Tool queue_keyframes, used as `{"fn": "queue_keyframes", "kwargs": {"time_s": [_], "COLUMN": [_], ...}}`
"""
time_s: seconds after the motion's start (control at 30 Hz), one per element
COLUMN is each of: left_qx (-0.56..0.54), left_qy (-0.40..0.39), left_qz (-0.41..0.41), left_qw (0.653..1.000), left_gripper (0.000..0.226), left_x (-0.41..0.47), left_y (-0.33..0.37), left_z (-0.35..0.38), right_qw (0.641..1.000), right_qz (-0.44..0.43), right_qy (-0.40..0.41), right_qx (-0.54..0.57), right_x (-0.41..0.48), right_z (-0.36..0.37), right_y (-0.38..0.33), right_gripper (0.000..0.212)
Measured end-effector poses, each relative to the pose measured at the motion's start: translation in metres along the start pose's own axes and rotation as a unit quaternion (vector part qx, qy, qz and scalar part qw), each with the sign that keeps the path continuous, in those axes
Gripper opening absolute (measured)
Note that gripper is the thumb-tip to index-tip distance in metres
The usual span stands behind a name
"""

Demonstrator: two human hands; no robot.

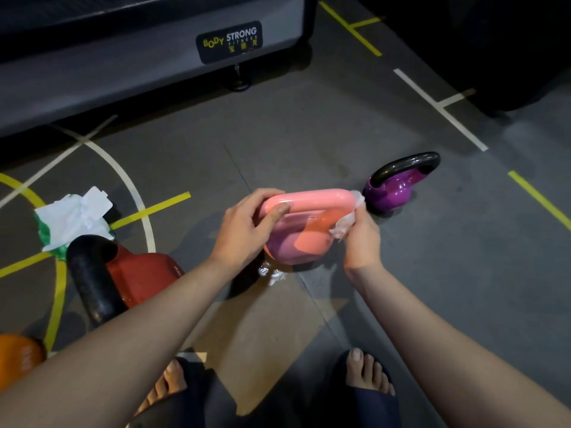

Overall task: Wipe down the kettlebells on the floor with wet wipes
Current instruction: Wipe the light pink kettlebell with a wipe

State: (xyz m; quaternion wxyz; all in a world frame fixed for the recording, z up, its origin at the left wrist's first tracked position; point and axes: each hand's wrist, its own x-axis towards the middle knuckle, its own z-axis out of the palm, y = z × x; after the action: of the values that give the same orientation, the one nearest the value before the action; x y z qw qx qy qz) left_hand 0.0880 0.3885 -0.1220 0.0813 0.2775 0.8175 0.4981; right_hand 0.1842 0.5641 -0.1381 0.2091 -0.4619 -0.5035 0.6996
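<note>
Both hands grip: left hand grasps pink kettlebell, right hand clutches wipe.

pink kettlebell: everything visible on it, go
The pink kettlebell is glossy and smooth, plastic-looking, with a rounded body and a wide matching pink loop handle. It sits on the grey floor. The left hand grips the handle's left end; the right hand presses a wet wipe against its right end.
</note>
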Motion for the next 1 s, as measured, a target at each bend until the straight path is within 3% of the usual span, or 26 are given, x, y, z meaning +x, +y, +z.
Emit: {"fn": "queue_keyframes", "kwargs": {"time_s": [0.07,0.13,0.3,0.37,0.47,0.63,0.7,0.77,0.8,0.93,1.0], "left_qx": [0.001,0.002,0.004,0.003,0.0,-0.009,-0.013,-0.008,-0.007,-0.14,-0.174], "left_qy": [0.001,0.001,0.0,0.0,-0.004,-0.013,-0.015,-0.014,-0.019,-0.055,-0.039], "left_qz": [0.003,0.0,-0.002,-0.001,-0.006,-0.015,-0.01,-0.001,-0.004,-0.071,-0.09], "left_qw": [1.0,1.0,1.0,1.0,1.0,1.0,1.0,1.0,1.0,0.986,0.98], "left_gripper": [0.019,0.019,0.019,0.019,0.018,0.018,0.019,0.02,0.022,0.037,0.046], "left_x": [0.0,0.001,0.0,0.0,0.001,0.001,0.002,0.001,0.0,-0.008,-0.01], "left_y": [0.0,0.001,0.002,0.002,0.003,0.002,0.002,0.0,-0.003,-0.013,-0.014], "left_z": [0.0,-0.001,-0.001,-0.002,-0.003,-0.004,-0.004,-0.004,-0.005,-0.009,-0.011], "right_qw": [0.996,0.986,0.969,0.931,0.841,0.84,0.774,0.697,0.683,0.67,0.695], "right_qz": [-0.083,-0.129,-0.151,-0.238,-0.347,-0.338,-0.409,-0.48,-0.486,-0.481,-0.447], "right_qy": [-0.015,-0.037,-0.046,-0.041,-0.048,-0.062,-0.072,-0.139,-0.159,-0.179,-0.238], "right_qx": [-0.008,-0.093,-0.189,-0.273,-0.412,-0.42,-0.477,-0.514,-0.521,-0.536,-0.51], "right_x": [0.0,0.0,0.008,-0.001,-0.011,0.0,-0.017,-0.035,-0.041,-0.03,-0.03], "right_z": [-0.001,-0.003,-0.005,0.0,0.004,-0.004,0.013,0.032,0.037,0.03,0.025], "right_y": [-0.008,-0.007,-0.013,-0.017,-0.015,-0.023,-0.022,-0.009,-0.006,-0.018,-0.029], "right_gripper": [0.028,0.035,0.042,0.039,0.038,0.045,0.044,0.044,0.045,0.047,0.052]}}
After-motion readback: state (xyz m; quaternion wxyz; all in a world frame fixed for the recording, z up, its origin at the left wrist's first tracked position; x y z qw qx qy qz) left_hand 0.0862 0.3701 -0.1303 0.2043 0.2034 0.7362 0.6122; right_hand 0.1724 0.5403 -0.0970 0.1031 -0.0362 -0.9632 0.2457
